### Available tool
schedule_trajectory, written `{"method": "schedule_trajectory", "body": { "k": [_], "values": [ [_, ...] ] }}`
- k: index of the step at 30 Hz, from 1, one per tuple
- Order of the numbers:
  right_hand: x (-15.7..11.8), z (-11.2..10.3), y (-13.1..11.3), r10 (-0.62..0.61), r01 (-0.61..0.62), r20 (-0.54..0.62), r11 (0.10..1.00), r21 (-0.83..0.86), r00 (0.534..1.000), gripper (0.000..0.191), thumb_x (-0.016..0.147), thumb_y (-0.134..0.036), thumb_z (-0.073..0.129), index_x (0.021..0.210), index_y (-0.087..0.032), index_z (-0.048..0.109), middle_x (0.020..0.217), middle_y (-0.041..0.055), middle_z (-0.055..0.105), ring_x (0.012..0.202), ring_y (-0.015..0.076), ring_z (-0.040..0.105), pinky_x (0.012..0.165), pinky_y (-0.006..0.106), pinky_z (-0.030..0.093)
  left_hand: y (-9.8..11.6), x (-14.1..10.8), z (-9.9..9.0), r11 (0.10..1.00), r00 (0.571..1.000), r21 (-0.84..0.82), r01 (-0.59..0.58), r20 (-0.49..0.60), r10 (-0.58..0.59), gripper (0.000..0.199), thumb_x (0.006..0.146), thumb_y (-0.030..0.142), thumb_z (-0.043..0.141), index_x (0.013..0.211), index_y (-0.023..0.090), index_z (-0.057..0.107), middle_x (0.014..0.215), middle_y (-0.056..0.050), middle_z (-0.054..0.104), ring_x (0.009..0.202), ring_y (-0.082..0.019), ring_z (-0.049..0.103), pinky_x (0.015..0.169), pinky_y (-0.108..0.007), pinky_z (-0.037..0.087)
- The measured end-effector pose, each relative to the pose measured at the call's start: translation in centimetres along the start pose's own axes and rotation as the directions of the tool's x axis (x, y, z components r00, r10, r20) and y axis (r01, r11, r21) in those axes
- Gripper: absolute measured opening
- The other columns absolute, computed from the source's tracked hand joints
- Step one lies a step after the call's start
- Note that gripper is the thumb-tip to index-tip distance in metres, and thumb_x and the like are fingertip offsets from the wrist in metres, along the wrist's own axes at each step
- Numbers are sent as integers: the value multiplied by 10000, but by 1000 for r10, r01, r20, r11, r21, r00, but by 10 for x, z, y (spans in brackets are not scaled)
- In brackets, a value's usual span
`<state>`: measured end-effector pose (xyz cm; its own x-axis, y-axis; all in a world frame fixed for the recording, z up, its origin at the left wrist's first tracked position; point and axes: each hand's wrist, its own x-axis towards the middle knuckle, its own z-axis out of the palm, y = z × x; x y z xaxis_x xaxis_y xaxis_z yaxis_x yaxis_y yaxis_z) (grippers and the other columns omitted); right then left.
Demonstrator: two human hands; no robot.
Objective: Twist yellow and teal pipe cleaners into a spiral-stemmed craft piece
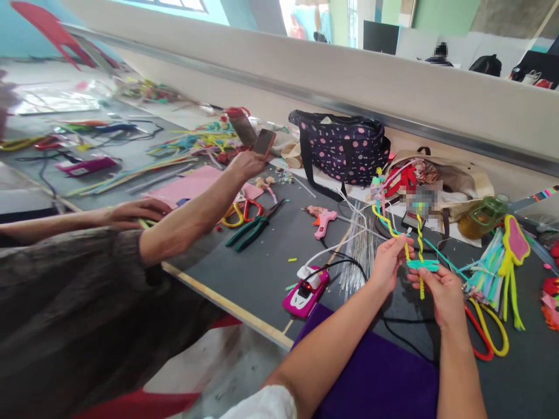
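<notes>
My left hand (390,263) is closed, its fingertips pinching a long yellow pipe cleaner (384,220) that bends up and away to the left. In my right hand (441,295), thumb and fingers grip a flat turquoise pipe-cleaner piece (421,266). A twisted yellow stem (420,238) crosses that piece and sticks out above and below it. Both hands are close together above the dark table (257,279). Right of them lie a bundle of pastel pipe cleaners (487,273) and a yellow-and-pink pipe-cleaner shape (516,240). Scissors with red and yellow handles (493,334) lie partly behind my right wrist.
A magenta power strip (308,294) with plugs and cables, a pink glue gun (324,221) and green pliers (251,230) lie leftward. Behind stand a patterned bag (345,145) and a green-lidded bottle (483,218). A co-worker's hand (248,167) holds a phone (264,144) at left.
</notes>
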<state>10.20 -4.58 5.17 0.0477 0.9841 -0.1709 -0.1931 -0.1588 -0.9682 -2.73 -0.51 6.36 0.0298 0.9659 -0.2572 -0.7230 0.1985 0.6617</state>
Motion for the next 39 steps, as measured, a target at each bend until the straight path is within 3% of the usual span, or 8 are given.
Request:
{"method": "schedule_trajectory", "body": {
  "k": [4, 8, 16, 23, 29, 39],
  "values": [
    [-1, 1, -1, 1, -1, 17, 1000, -13, 1000, 324, 680, -401, 804, 893, -168, 729, 853, 82, 760, 713, 222, 730, 574, 282, 592, 6, 2, -3, 999, 1000, 31, 13, -5, -13, 417, 623, 497, 799, 687, 98, 698, 592, -40, 634, 533, -104, 583, 573, -220, 438],
    [0, 0, -1, -5, 5, 7, 1000, -2, 1000, 326, 678, -398, 806, 902, -175, 729, 854, 75, 760, 709, 217, 731, 577, 280, 593, 5, 3, -3, 1000, 1000, 25, 15, -1, -15, 433, 623, 506, 799, 741, 98, 710, 645, -54, 662, 575, -113, 608, 587, -219, 455],
    [-1, -3, -5, -21, 21, -20, 1000, -7, 1000, 328, 669, -406, 807, 892, -178, 733, 842, 78, 761, 699, 212, 729, 588, 288, 596, 6, 5, -5, 998, 997, 1, -61, 41, 61, 371, 636, 430, 815, 779, 105, 708, 680, -40, 670, 574, -89, 601, 557, -185, 468],
    [-1, -14, -13, -17, 14, -75, 999, -40, 997, 330, 647, -422, 811, 827, -161, 719, 779, 86, 753, 604, 186, 698, 487, 243, 538, 16, 10, -6, 995, 998, -79, -67, 0, 67, 382, 773, 479, 687, 908, 122, 687, 844, -86, 705, 695, -143, 670, 647, -250, 546],
    [-1, -21, -16, -5, 3, -64, 999, -34, 998, 320, 629, -405, 821, 797, -158, 706, 745, 79, 742, 519, 127, 622, 413, 193, 450, 19, 12, -11, 995, 996, -26, -94, 8, 94, 267, 653, 302, 805, 832, 131, 705, 823, -45, 700, 649, -94, 624, 622, -212, 548],
    [-3, -23, -17, 2, -4, -64, 1000, -31, 998, 312, 639, -410, 813, 788, -167, 684, 752, 73, 735, 522, 112, 575, 418, 190, 404, 24, 8, -7, 984, 984, 15, -176, -5, 176, 269, 593, 289, 849, 762, 137, 704, 803, -25, 687, 657, -90, 615, 600, -200, 539]
  ]
}}
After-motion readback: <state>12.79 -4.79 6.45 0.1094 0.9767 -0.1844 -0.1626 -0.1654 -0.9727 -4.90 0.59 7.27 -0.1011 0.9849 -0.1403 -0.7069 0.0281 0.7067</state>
